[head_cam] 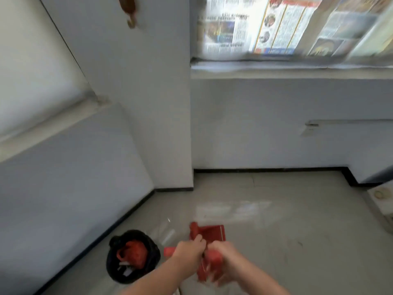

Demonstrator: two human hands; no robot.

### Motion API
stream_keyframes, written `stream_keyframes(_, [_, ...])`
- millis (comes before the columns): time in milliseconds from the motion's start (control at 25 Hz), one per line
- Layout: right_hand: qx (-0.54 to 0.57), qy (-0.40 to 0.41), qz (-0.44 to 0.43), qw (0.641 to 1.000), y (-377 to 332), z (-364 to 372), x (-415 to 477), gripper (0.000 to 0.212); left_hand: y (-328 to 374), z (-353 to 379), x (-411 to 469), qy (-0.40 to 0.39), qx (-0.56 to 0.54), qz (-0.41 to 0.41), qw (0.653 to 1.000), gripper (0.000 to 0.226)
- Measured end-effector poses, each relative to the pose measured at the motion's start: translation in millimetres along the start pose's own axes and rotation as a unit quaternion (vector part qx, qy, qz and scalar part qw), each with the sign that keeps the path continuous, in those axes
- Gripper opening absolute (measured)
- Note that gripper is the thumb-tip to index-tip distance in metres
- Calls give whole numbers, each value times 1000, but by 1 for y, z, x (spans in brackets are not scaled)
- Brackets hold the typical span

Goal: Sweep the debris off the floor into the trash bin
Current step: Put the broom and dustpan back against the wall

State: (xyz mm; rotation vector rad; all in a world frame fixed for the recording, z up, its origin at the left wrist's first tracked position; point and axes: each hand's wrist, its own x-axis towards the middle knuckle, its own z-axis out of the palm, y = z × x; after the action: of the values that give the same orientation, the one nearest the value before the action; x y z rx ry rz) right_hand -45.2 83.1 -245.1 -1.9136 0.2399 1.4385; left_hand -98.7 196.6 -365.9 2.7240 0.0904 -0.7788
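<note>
My left hand (189, 249) grips a red handle whose end (168, 251) sticks out to the left. My right hand (222, 252) is closed on another red handle (213, 257), blurred by motion. Beyond both hands lies the red dustpan (212, 233), flat over the grey floor. A red brush part (202, 271) shows below the hands, smeared. To the left of my left hand stands the trash bin (112, 271), lined with a black bag and holding red and white rubbish (134, 255). No loose debris is plain on the floor.
The bin stands near a white wall with a black skirting (119, 222). A wall corner (189, 179) juts out behind the dustpan. A newspaper-covered window (287, 26) sits above a sill. A white object (380, 201) is at the right edge.
</note>
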Motion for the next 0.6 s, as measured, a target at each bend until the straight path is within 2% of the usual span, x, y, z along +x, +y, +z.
stream_keyframes(80, [-16, 60, -140, 988, -25, -23, -9, 21, 1, -53, 10, 42, -7, -23, 999, 32])
stream_keyframes(160, [-94, 96, -294, 946, -56, -49, -24, 42, 6, -111, 17, 104, -11, -21, 994, 30])
stream_keyframes(280, [-136, 112, -440, 881, -104, -78, -52, 31, 16, -193, 4, 138, 4, -21, 990, 29])
stream_keyframes(480, [-159, 62, -536, 827, -170, -74, -86, 20, 9, -259, -38, 140, 15, -80, 987, 21])
stream_keyframes(600, [-142, 61, -566, 810, -199, -55, -95, 17, -6, -282, -57, 201, -71, -88, 973, 21])
